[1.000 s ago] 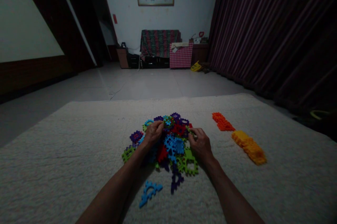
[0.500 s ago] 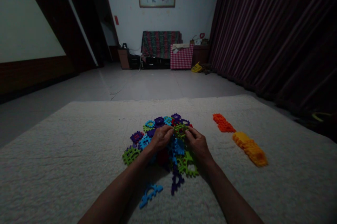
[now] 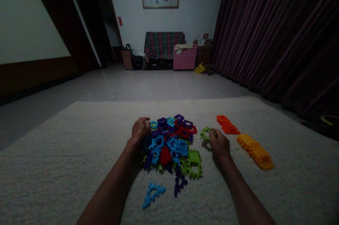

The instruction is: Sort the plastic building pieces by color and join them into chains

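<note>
My right hand is closed on a green toothed plastic building piece, held right of the pile. At the left edge of the heap, my left hand has its fingers curved and slightly apart, with nothing visible in them; some fingertips are hidden. Beside it is a light-blue toothed piece. The heap mixes blue pieces, red pieces, purple pieces and a green piece at its near right. A blue arched piece and a purple piece lie in front.
To the right lie a row of orange-red pieces and an overlapping row of yellow-orange pieces. Everything rests on a pale textured mat. Beyond it are a tiled floor, a checked cloth and a dark curtain.
My hands have parted from the middle of the heap. The right hand has carried the green piece right, off the heap; the left hand has moved to the heap's left edge.
</note>
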Demonstrator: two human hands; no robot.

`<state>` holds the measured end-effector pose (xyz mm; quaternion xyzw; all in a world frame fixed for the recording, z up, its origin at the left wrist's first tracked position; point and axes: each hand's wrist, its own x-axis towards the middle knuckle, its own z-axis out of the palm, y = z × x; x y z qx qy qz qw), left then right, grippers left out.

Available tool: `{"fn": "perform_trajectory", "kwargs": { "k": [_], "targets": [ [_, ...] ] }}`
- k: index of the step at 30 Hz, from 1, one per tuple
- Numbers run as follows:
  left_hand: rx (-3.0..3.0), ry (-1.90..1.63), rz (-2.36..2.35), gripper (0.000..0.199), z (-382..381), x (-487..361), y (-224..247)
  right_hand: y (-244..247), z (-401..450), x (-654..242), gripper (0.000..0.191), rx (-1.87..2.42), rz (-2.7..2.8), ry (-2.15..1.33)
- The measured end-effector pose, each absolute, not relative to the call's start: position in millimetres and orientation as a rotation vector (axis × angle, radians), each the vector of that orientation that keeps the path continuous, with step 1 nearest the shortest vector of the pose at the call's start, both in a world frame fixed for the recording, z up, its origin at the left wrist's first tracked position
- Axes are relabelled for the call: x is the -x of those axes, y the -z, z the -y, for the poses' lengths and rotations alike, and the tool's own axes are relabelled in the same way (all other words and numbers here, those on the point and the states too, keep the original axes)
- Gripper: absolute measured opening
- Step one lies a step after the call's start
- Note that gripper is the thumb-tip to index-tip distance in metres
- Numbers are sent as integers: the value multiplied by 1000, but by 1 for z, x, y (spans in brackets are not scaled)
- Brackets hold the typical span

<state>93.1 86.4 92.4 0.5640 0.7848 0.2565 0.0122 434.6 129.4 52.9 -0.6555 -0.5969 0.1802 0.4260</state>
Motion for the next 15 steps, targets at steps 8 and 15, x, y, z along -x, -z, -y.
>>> {"fn": "perform_trajectory", "kwargs": {
  "k": [8, 15],
  "targets": [
    [-1801, -369, -2528, 37, -88, -81, -66, -40, -128, -451, 39, 1767, 1782, 15],
    [-1767, -404, -2499, 35, -90, -84, -61, -49, -128, -430, 33, 1303, 1813, -93]
  ]
}}
